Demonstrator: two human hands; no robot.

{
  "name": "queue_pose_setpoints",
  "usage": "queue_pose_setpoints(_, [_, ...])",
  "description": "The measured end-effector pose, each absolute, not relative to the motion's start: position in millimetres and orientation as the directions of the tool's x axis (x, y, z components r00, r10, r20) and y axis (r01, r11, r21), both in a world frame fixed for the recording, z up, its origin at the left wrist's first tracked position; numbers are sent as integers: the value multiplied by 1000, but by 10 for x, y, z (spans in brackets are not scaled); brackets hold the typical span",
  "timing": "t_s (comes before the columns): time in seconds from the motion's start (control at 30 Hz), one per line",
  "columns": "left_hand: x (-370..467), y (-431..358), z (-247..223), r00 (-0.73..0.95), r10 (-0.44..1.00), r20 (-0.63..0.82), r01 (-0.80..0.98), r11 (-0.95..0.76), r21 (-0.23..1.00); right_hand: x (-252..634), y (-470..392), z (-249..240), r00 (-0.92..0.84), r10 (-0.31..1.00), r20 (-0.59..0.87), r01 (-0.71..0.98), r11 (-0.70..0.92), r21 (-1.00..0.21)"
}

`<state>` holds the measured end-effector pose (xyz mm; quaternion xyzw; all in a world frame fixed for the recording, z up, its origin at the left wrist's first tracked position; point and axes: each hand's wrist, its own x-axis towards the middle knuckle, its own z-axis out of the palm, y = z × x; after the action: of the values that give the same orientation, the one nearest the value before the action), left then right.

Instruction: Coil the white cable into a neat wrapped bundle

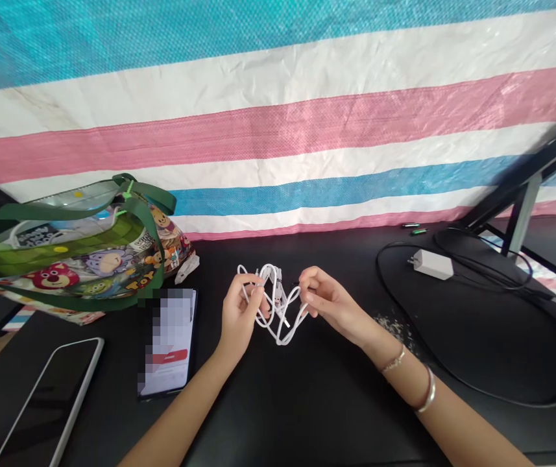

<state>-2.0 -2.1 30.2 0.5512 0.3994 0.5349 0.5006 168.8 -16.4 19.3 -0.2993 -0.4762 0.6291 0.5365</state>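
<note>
A white charging cable (285, 338), bunched in loose loops, hangs between my two hands over the black table. My left hand (242, 311) is closed on the loops at the left, thumb and fingers pressed together. At the right side, my right hand (329, 299) pinches another part of the same cable with thumb and fingertips. A thin white plug end shows in the middle of the bundle. Some strands are hidden behind my left fingers.
Left of my hands lie a lit phone (173, 347) and a white-rimmed phone (54, 402), with a green cartoon bag (107, 259) behind. At right are a white charger (433, 264), a black cable (418, 337), two batteries (418, 231) and scattered crumbs (397, 329). A striped sheet (278, 130) hangs behind.
</note>
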Motion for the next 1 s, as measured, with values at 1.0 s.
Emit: queue_pose_setpoints(1.0, [-96,-37,288,45,875,482,123,-483,867,1709,-94,90,192,976,104,-127,130,-983])
